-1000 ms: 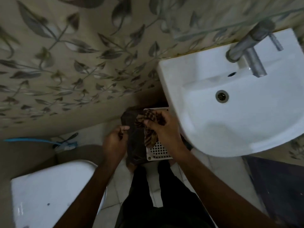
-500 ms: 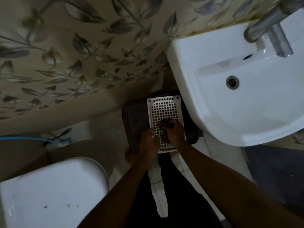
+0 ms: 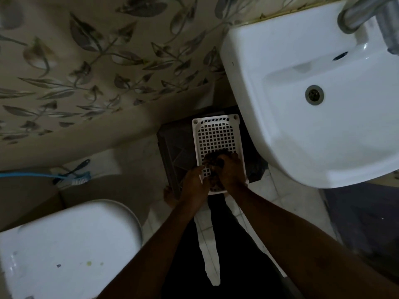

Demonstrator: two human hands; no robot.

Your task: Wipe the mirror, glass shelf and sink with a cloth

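Note:
A dark patterned cloth [image 3: 212, 161] lies bunched in the near half of a white perforated basket [image 3: 216, 132] on the floor under the sink. My right hand [image 3: 230, 171] is closed over the cloth. My left hand [image 3: 194, 182] rests at the basket's near left edge, touching the cloth's lower part; its grip is unclear. The white sink [image 3: 280, 130] hangs at the right, with its drain [image 3: 314, 94] and a chrome tap [image 3: 367, 16] at the top right. The mirror and the glass shelf are out of view.
The basket sits on a dark crate [image 3: 174, 147]. A white toilet lid [image 3: 69, 244] fills the lower left. A brush [image 3: 75, 175] and a blue hose [image 3: 26, 175] lie by the leaf-patterned wall [image 3: 97, 61]. My bare foot [image 3: 169, 196] stands on the tiled floor.
Both hands went down from holding the cloth up above the basket to pressing it into the basket's near end. The camera tilted down, so the sink sits higher and further right.

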